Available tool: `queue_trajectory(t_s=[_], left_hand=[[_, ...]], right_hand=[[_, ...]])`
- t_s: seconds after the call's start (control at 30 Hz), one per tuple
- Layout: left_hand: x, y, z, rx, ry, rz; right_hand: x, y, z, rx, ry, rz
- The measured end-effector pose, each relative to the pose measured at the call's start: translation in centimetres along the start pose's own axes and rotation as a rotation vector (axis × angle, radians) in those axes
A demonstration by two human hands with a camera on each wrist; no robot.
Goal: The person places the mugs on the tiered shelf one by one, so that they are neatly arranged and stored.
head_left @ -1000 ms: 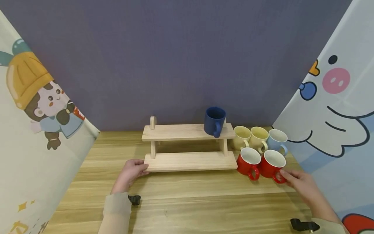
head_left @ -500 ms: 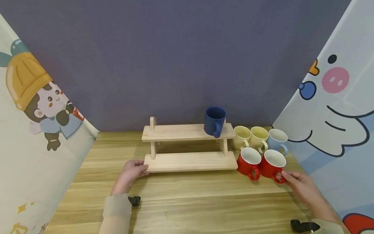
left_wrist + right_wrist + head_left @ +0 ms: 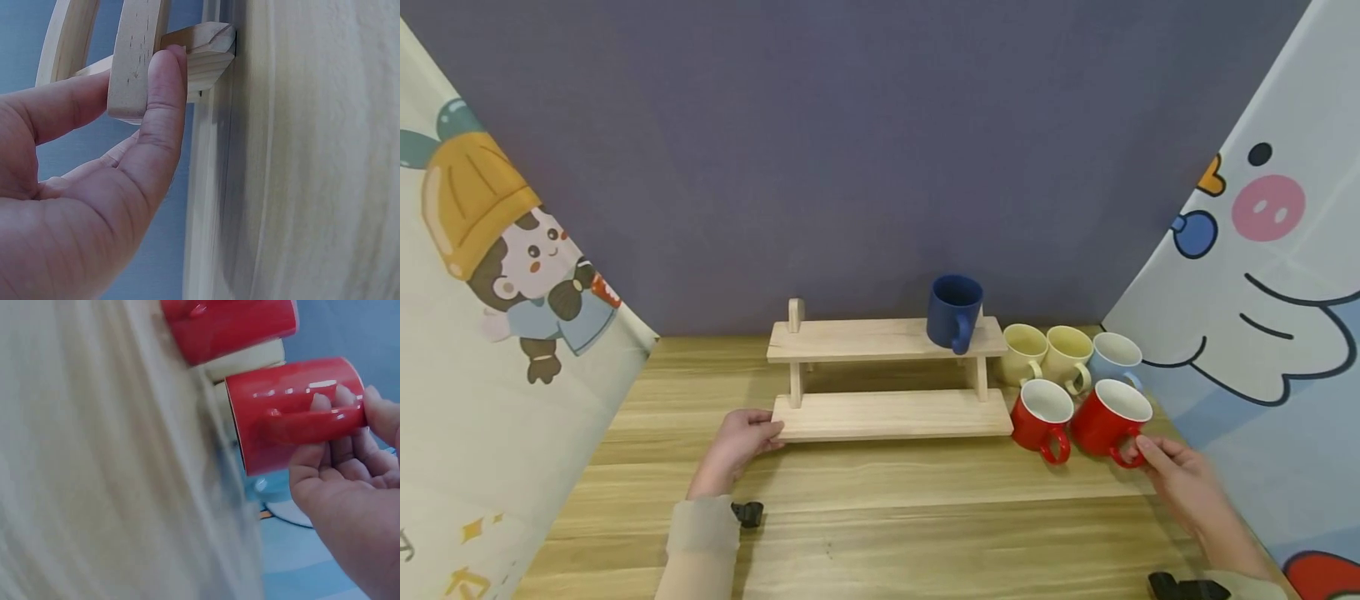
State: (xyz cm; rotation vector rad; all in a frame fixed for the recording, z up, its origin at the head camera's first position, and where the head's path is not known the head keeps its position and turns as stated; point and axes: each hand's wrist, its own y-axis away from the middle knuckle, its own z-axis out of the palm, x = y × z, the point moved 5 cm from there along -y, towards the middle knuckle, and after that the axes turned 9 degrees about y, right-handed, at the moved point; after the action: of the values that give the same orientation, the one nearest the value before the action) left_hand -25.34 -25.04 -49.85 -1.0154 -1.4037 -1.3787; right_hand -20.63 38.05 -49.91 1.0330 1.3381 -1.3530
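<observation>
- Main thing on my feed is the right-hand red mug [image 3: 1101,425], at the front right of the group of mugs, leaning a little. Can't tell if its base touches the wood.
- My right hand [image 3: 1183,487] has it by the handle, fingers curled round, thumb up near the rim.
- Just left of it there's the other red mug [image 3: 1033,423], upright, by the right end of the shelf's lower board.
- Behind those I've got two yellow mugs [image 3: 1063,354] side by side, then a light blue mug [image 3: 1111,358] at the far right.
- Two-tier wooden shelf [image 3: 887,415] in the middle. My left hand [image 3: 737,442] pinches the left end of its lower board.
- Dark blue mug [image 3: 951,317] stands on the upper board, toward the right end, handle facing me.
- It's all on a wood-grain surface [image 3: 880,525], with a grey-purple backdrop [image 3: 865,150] behind and cartoon panels [image 3: 1210,325] either side.
</observation>
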Motion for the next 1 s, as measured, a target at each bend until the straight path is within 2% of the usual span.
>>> queue_trajectory(t_s=[0.2,0.37,0.53,0.77,1.0], left_hand=[[0.1,0.1,0.1,0.002,0.004,-0.009],[0.2,0.2,0.2,-0.002,0.002,-0.009],[0.2,0.0,0.1,0.004,0.002,-0.015],[-0.1,-0.2,-0.1,-0.006,0.003,-0.021],[0.0,0.0,-0.1,0.001,0.003,-0.031]], right_hand=[[-2.6,-0.3,1.1,0.078,-0.013,-0.048],[-5.7,-0.9,2.5,0.106,0.018,-0.091],[-8.6,-1.7,4.5,0.099,0.055,-0.111],[-11.7,-3.3,7.5,0.073,0.109,-0.082],[-14.4,-5.0,11.2,0.036,0.071,-0.057]])
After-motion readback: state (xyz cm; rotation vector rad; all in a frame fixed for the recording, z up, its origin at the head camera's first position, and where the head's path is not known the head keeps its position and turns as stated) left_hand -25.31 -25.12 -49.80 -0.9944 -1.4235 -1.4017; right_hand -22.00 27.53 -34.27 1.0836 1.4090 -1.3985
